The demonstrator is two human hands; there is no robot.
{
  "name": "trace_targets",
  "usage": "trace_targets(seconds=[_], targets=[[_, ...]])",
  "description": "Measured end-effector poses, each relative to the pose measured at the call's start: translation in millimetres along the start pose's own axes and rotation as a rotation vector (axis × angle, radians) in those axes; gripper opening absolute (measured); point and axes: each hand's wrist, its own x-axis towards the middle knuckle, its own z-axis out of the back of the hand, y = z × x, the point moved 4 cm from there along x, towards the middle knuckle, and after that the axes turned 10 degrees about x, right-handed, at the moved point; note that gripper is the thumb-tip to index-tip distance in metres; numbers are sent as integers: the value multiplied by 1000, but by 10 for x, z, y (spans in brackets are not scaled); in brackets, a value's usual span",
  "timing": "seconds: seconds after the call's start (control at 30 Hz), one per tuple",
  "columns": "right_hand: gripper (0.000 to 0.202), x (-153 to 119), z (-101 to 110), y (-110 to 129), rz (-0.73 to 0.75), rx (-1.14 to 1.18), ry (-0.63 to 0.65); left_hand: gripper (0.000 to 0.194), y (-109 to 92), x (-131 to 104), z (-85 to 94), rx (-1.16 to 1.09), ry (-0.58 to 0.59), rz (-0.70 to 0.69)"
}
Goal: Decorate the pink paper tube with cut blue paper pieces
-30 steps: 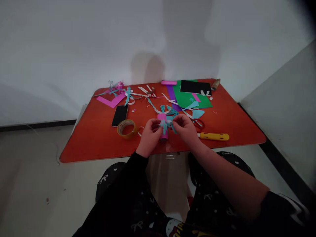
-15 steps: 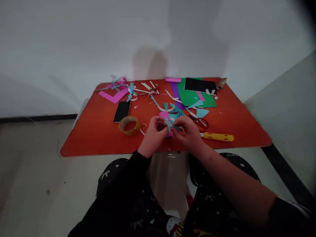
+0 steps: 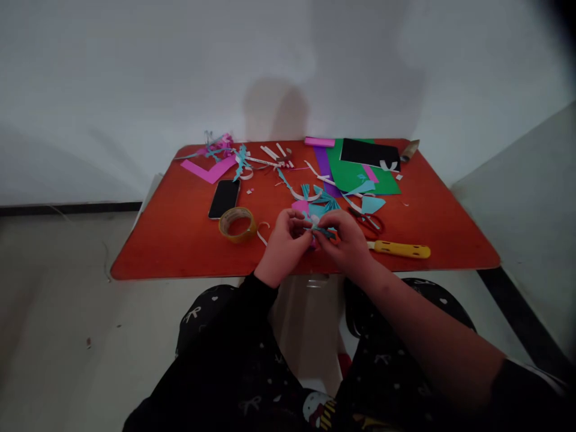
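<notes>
Near the table's front edge, both of my hands pinch a small piece of folded blue paper point(image 3: 324, 231). My left hand point(image 3: 288, 241) has its fingers closed on the paper's left side. From the right, my right hand point(image 3: 347, 242) grips the same piece between thumb and fingers. Just behind my fingertips lie a pink paper piece point(image 3: 300, 206) and a pleated blue paper fan point(image 3: 330, 201). Part of the folded paper is hidden by my fingers.
On the red table point(image 3: 171, 252) lie a tape roll point(image 3: 250, 230) and a phone point(image 3: 224, 199) to the left. Red-handled scissors point(image 3: 375, 225) and a yellow cutter point(image 3: 402, 249) sit right of my hands. Green paper point(image 3: 335, 168), black paper point(image 3: 369, 153) and paper scraps lie farther back.
My fingers have shifted slightly on the blue paper, and less of the pink paper shows around them. The whole view has moved a little; the other things lie as before.
</notes>
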Motion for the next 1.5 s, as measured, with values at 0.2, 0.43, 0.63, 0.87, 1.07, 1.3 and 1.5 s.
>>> trace_targets(seconds=[0.2, 0.43, 0.63, 0.87, 1.07, 1.3, 1.5], targets=[[11, 0, -2, -30, -15, -21, 8, 34, -3, -1, 0, 17, 1, -19], [11, -2, 0, -50, 12, -62, 4, 37, -43, -21, -6, -52, 18, 10], [13, 14, 15, -42, 14, -70, 3, 41, -23, -48, -8, -206, 67, 96], [10, 24, 61, -53, 56, -82, 5, 49, 13, -62, -31, -418, 135, 160], [9, 55, 96, -31, 107, -88, 59, 45, -57, -95, -22, -516, 167, 251], [13, 46, 194, -194, -162, 81, -165, 38, -3, 163, 186, 237, -158, 8], [40, -17, 182, -570, -595, 574, -355, 75, 21, 389, -9, 981, -104, -36]])
